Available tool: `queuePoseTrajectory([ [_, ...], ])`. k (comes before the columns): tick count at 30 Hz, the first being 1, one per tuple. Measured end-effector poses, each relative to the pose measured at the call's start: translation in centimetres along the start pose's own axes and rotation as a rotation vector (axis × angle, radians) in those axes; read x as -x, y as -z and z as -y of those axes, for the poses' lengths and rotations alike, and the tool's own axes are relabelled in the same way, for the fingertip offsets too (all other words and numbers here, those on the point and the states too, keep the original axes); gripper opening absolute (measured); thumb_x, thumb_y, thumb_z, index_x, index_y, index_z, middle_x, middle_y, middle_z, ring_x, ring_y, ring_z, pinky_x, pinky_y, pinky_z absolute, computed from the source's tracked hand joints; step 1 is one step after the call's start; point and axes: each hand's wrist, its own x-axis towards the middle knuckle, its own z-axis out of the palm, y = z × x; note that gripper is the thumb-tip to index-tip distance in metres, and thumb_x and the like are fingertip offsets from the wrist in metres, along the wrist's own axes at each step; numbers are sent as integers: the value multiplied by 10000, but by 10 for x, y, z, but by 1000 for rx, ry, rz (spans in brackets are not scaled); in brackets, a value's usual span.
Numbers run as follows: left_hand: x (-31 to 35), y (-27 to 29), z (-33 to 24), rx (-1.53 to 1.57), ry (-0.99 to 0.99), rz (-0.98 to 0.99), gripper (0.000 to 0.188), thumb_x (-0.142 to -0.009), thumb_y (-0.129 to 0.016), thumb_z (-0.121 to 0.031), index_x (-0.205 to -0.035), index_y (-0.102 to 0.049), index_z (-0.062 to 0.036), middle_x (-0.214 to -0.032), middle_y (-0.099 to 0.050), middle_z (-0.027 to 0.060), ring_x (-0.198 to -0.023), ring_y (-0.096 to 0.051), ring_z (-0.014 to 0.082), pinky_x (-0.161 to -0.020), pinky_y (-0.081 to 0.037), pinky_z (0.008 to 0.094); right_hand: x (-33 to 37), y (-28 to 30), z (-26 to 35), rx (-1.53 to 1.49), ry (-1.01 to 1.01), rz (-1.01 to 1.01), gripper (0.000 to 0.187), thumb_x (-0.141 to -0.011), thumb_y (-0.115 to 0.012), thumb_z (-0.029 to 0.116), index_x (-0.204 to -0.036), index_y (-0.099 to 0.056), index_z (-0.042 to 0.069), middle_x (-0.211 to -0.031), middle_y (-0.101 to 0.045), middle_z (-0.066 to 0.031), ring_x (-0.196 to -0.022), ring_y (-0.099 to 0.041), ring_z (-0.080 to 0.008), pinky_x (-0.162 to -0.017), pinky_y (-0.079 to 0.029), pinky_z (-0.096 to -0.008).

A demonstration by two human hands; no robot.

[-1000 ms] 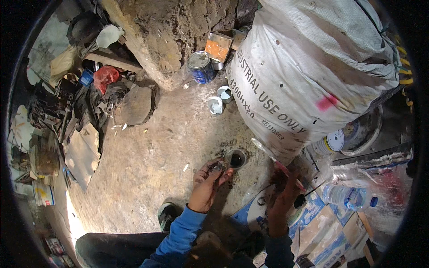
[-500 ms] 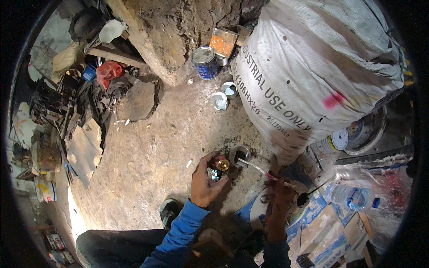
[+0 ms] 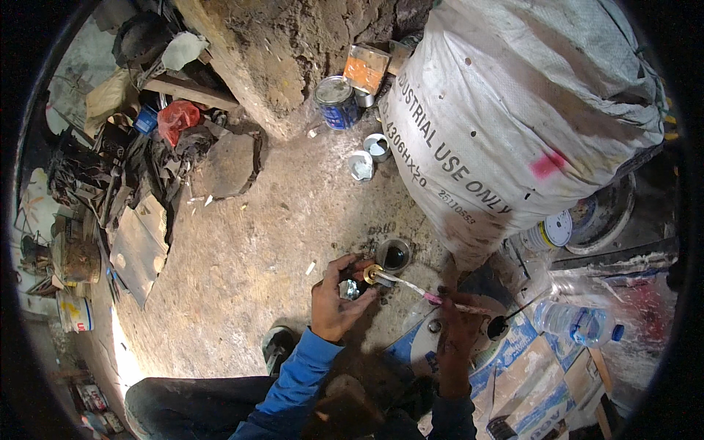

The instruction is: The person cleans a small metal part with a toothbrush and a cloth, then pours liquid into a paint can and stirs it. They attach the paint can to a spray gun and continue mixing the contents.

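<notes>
A round brass fitting (image 3: 372, 274), gripped above the floor (image 3: 253, 246) by the curled fingers of the left hand (image 3: 334, 302), seemingly angled to face the brush (image 3: 431, 297) pinched in the right hand (image 3: 456, 323), appears to meet its tip beside a cup (image 3: 382, 254) of dark liquid (image 3: 396, 257), presumably placed for easy reach.

The big white sack (image 3: 506, 139) gets chopped by the top edge. Down-left of it, fingers of the left hand (image 3: 334, 304) cover part of the brass piece (image 3: 369, 278), and I can't tell how far the thin stick (image 3: 433, 298) pokes in. Just below the sack, the right hand (image 3: 456, 330) is in shadow, its grip murky. Cup (image 3: 383, 249) by the sack's bottom: dark contents, can't tell what.
</notes>
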Motion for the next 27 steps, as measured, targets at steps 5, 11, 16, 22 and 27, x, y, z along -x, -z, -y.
queuePoseTrajectory([
  [5,1,-1,0,16,11,-28,615,-701,-837,-24,-1207,-488,-25,-1077,-698,129,-956,-677,176,-863,-541,308,-2,-12,11,63,90,-60,248,-908,-636,149,-1090,-605,-16,-1115,-613,-132,-1023,-564,-191,-920,-419,-320],
  [11,3,1,2,62,12,-7,609,-701,-847,-42,-1188,-481,-21,-1081,-695,133,-947,-681,185,-856,-546,312,-4,-6,17,119,-115,-107,260,-867,-667,150,-1056,-625,-23,-1104,-620,-134,-1015,-566,-179,-922,-425,-329],
  [16,3,3,5,-46,-55,54,607,-705,-847,-48,-1180,-470,-28,-1079,-695,132,-943,-684,187,-846,-549,312,-10,0,5,22,-29,-57,264,-838,-695,136,-1035,-633,-28,-1077,-630,-118,-981,-573,-161,-886,-444,-298],
  [22,-7,11,2,135,30,214,665,-698,-850,-37,-1212,-429,-49,-1086,-686,139,-915,-665,178,-839,-548,317,-28,9,-9,118,-142,61,232,-868,-680,149,-1036,-638,-5,-1049,-631,-92,-935,-576,-151,-847,-452,-287],
  [27,-21,18,-7,329,172,364,664,-754,-805,-19,-1289,-412,-42,-1088,-669,90,-922,-631,122,-845,-532,277,-43,13,-9,-69,-80,26,251,-879,-662,121,-1100,-607,16,-991,-646,-62,-886,-587,-149,-821,-454,-301],
])
